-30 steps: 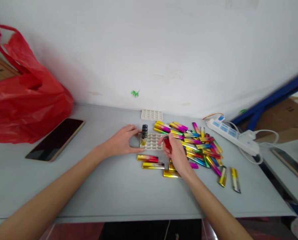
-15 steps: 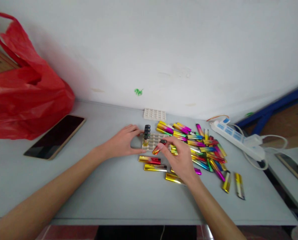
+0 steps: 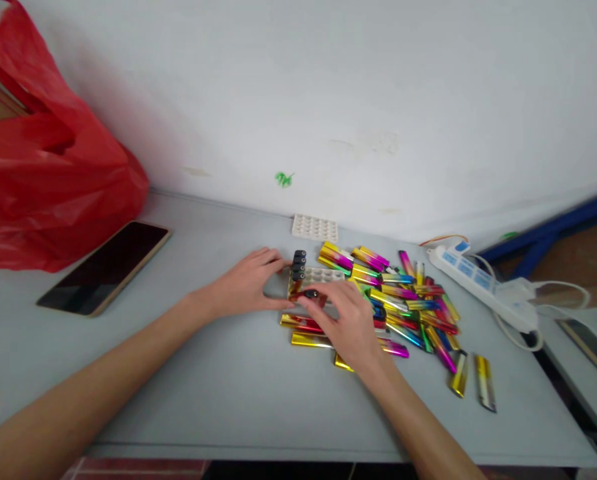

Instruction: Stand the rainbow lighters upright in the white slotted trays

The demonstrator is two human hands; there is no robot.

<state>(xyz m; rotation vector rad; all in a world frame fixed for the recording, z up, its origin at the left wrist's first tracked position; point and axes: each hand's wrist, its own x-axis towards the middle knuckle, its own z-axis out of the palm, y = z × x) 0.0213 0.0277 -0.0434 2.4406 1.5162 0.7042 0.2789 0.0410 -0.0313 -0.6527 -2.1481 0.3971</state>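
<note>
Against the white wall, on the grey bench (image 3: 228,387), the left hand (image 3: 245,288) steadies the white slotted tray (image 3: 323,275) while the right hand (image 3: 348,321), fingers pinched together, holds a red lighter (image 3: 305,295) at the tray's front edge.

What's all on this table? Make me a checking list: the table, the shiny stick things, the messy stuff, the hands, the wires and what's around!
Surface: grey table, pushed against a white wall.
Job's things: white slotted tray with a row of black-topped lighters standing at its left end; pile of shiny coloured lighters lying to its right.
Clutter: spare tray by the wall; phone, screen dark; red plastic bag.
Hands: left hand rests against the tray's left side; right hand holds a lighter over the tray's near edge.
Cables: white power strip with white cord at right.
Surroundings: blue frame and cardboard at right.
</note>
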